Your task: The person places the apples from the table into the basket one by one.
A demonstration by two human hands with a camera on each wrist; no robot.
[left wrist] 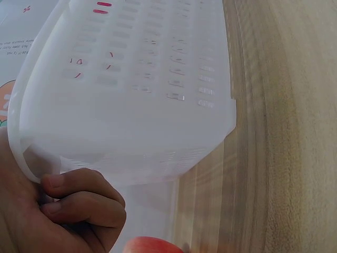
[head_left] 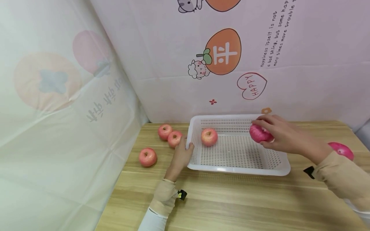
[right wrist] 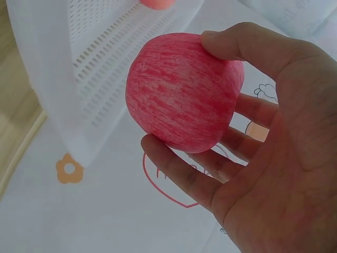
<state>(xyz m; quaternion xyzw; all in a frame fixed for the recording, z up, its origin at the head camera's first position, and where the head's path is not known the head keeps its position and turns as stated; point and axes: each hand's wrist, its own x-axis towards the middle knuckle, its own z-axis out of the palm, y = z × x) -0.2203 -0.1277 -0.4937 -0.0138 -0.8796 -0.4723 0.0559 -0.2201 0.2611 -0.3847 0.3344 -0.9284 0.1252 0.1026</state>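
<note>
A white perforated plastic basket (head_left: 225, 168) stands on the wooden table. My left hand (head_left: 180, 157) grips its left end, with fingers curled at the rim (left wrist: 31, 174) in the left wrist view. Over the basket's right end, my right hand (head_left: 286, 134) holds a dark pink apple (right wrist: 181, 95) between thumb and fingers. One lighter red apple (head_left: 209, 137) sits inside the basket, towards the left end.
Left of the basket are three light red apples: one at the back (head_left: 164, 132), one beside the left hand (head_left: 174, 138), and one nearer the front (head_left: 147, 157). Another dark pink apple (head_left: 342, 150) lies at the right, partly behind the right forearm. Printed cloth (head_left: 162, 64) hangs behind.
</note>
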